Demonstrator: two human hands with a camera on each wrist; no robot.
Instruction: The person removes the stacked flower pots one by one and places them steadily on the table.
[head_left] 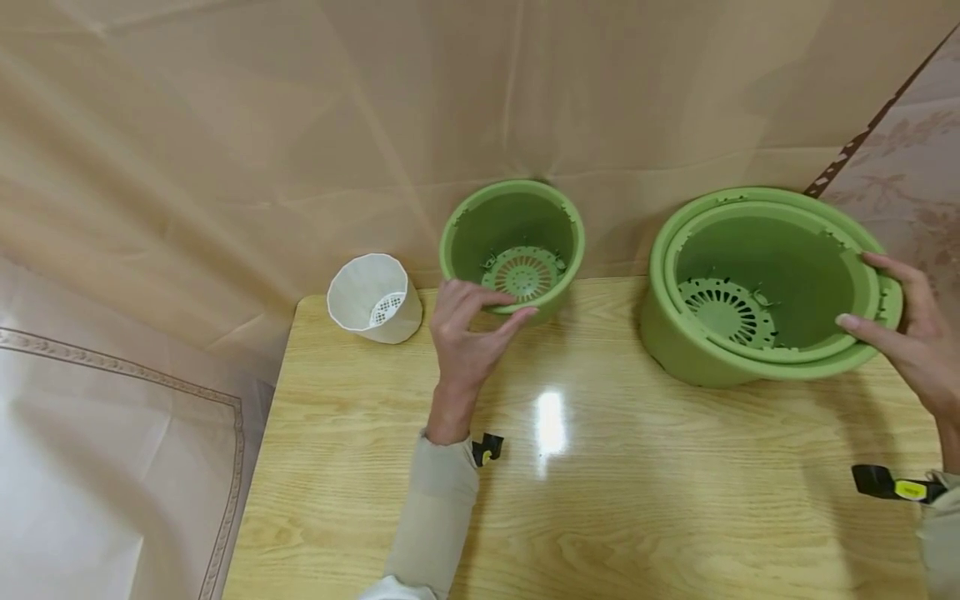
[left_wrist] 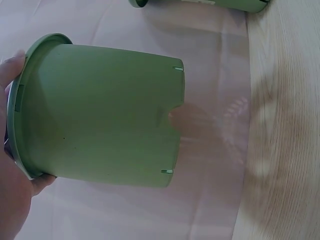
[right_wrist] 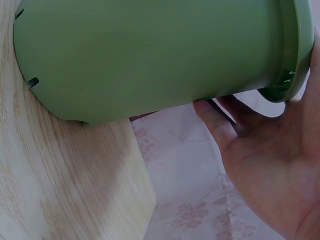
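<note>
My left hand (head_left: 468, 337) pinches the near rim of a smaller green plastic pot (head_left: 517, 218), thumb outside. The pot has a slotted base. In the left wrist view cloth shows between the base of this pot (left_wrist: 105, 115) and the tabletop. On the right, my right hand (head_left: 911, 325) grips the right rim of a large green pot (head_left: 693, 354), which has another green pot (head_left: 772, 233) nested inside it. In the right wrist view the large pot's wall (right_wrist: 150, 55) leans, its lower edge right at the tabletop.
A small white pot (head_left: 408, 321) with a perforated base stands at the table's back left. The wood-grain table (head_left: 600, 517) ends just behind the pots, where a beige cloth (head_left: 420, 100) hangs. Patterned pale cloth (head_left: 926, 167) lies beyond the right side.
</note>
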